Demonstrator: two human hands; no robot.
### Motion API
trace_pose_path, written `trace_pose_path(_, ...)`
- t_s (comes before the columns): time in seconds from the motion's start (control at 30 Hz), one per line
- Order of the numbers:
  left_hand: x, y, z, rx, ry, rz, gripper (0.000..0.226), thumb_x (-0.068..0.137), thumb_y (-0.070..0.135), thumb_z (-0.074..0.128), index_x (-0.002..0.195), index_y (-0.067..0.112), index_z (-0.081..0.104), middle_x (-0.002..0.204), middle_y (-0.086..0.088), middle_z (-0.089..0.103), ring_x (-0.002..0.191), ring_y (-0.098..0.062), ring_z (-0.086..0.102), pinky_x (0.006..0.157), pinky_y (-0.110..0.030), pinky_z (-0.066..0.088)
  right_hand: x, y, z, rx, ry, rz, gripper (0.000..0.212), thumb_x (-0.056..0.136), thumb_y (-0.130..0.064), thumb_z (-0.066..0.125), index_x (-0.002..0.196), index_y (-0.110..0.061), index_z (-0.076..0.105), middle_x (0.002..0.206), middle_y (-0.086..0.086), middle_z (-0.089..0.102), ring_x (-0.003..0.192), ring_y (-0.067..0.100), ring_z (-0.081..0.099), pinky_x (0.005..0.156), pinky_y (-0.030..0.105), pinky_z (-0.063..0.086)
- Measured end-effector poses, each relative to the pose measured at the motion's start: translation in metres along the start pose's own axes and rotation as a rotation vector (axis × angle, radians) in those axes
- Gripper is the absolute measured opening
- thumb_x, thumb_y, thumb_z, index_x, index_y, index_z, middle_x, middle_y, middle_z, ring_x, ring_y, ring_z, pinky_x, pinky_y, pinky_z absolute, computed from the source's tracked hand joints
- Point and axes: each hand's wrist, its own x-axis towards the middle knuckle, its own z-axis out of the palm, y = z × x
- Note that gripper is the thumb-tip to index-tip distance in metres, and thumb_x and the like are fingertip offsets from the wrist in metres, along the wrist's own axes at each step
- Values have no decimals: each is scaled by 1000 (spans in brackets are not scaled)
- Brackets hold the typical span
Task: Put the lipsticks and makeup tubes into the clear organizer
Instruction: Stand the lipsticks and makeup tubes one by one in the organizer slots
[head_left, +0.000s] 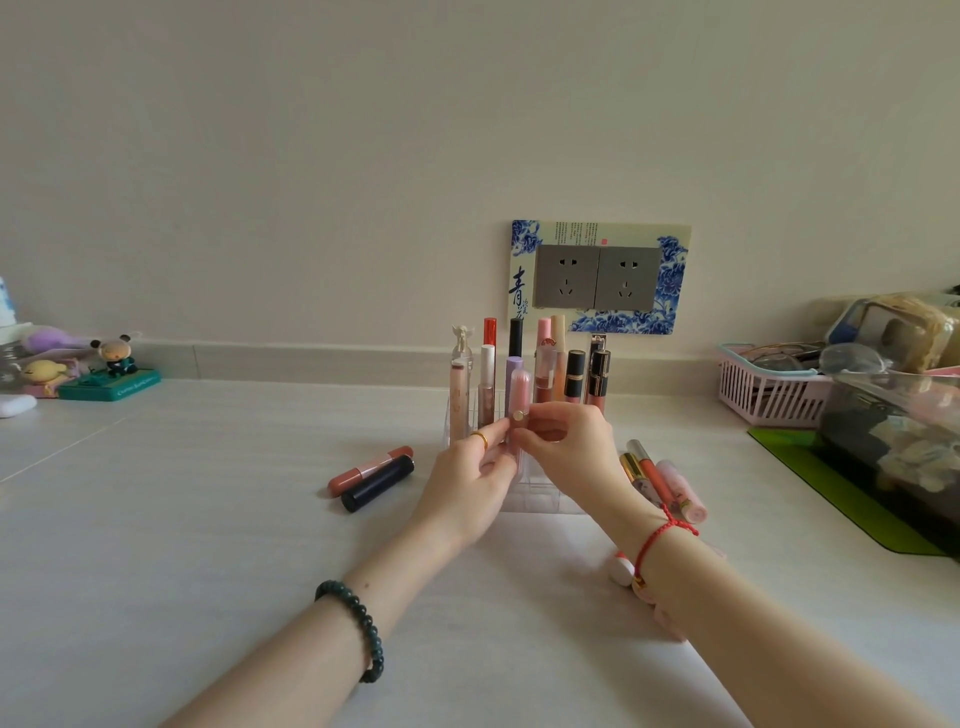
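Pink tube (520, 389) held upright at the clear organizer (540, 500)
Left hand (470, 480) and right hand (569, 447) both pinch it — fingertips clamped on its lower part.

Plastic, gloss and a matt tabletop.
The clear organizer (540, 499) is transparent, glossy plastic. The pink tube (519, 387) looks frosted, with a shiny gold-coloured band. The dark lipstick (377, 483) has a smooth sheen. The tabletop (208, 493) is pale and matt, the socket plates (566, 275) brushed grey, and the pink basket (763, 395) slatted plastic.
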Motion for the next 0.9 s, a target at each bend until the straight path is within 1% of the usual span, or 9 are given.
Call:
trace_pose_path(0.1, 0, 0, 0, 1, -3, 0, 43, 92, 14, 45, 135, 21, 41, 131, 8, 52, 118, -1, 47, 97, -17, 35, -1, -1, 0, 0, 4, -1, 26, 80, -10, 66, 106, -8, 68, 99, 6, 71, 83, 9, 63, 87, 26, 52)
trace_pose_path(0.27, -1, 1, -1, -10, -3, -1, 45, 92, 13, 46, 136, 21, 40, 129, 8, 52, 115, 0, 48, 97, -17, 35, -1, 1, -1, -10, 11, -13, 24, 80, -10, 66, 104, -9, 69, 97, 5, 71, 76, 3, 60, 72, 6, 45)
trace_pose_path(0.3, -1, 1, -1, -7, -4, 0, 45, 92, 13, 46, 136, 21, 40, 127, 9, 52, 114, 1, 47, 96, -16, 35, 0, 1, -1, -10, 11, -13, 24, 80, -9, 66, 104, -9, 69, 96, 4, 71, 76, 2, 60, 70, 5, 44)
trace_pose_path(0.33, -1, 1, -1, -8, -3, 0, 45, 92, 13, 46, 136, 21, 40, 126, 9, 52, 114, 1, 48, 96, -16, 35, 0, 2, -2, -11, 11, -12, 24, 80, -9, 66, 104, -9, 69, 96, 4, 71, 76, 3, 60, 71, 6, 44)
trace_pose_path(0.47, -3, 4, -2, -13, -3, 7, 45, 92, 12, 46, 135, 22, 41, 119, 15, 50, 112, 3, 47, 94, -13, 35, 1, 4, -2, -13, 22, 0, 30, 80, -12, 68, 109, -7, 66, 102, 7, 71, 86, 10, 65, 85, 23, 52)
trace_pose_path(0.53, -4, 6, -2, -15, -6, 9, 44, 92, 11, 46, 134, 22, 41, 115, 18, 48, 110, 4, 47, 93, -12, 34, 1, 5, -3, -19, 30, 13, 35, 79, -14, 68, 113, -6, 64, 104, 8, 70, 91, 14, 66, 88, 28, 53)
trace_pose_path(0.73, -7, 8, -4, -18, -5, 14, 45, 91, 9, 45, 135, 20, 41, 116, 18, 47, 110, 4, 45, 95, -13, 33, -1, 3, -8, -11, 32, 25, 38, 79, -16, 69, 114, -4, 63, 104, 8, 70, 93, 15, 66, 89, 28, 52)
trace_pose_path(0.8, -8, 9, -5, -11, -1, 28, 42, 91, 9, 46, 132, 20, 46, 115, 19, 49, 111, 3, 48, 92, -10, 35, -2, 1, -14, -5, 18, 16, 36, 79, -15, 69, 112, -5, 64, 102, 7, 70, 89, 13, 66, 88, 27, 53)
trace_pose_path(0.9, -11, 9, -7, 3, 15, 54, 39, 91, 8, 47, 128, 17, 50, 114, 16, 54, 109, 2, 52, 84, 1, 37, -5, -1, -29, -8, -6, -14, 29, 78, -12, 69, 107, -7, 66, 87, 1, 69, 76, 6, 66, 81, 20, 54)
